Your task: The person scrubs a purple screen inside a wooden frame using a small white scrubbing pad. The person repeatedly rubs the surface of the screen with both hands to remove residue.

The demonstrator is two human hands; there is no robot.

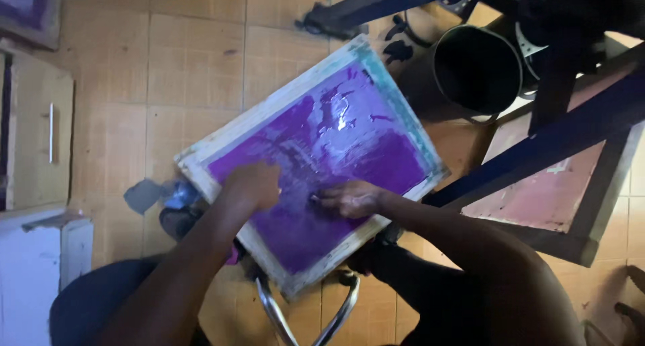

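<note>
Pressing two hands on one purple screen frame (316, 151)

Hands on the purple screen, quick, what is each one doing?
Left hand: curled, pressing on the purple screen; anything held cannot be told.
Right hand: fingers on the mesh, pinching something small and dark; cannot tell what.

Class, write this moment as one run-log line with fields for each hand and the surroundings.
left hand: on purple screen | right hand: fingertips pressing mesh | frame: tilted over tiled floor | nearby: black bucket
</note>
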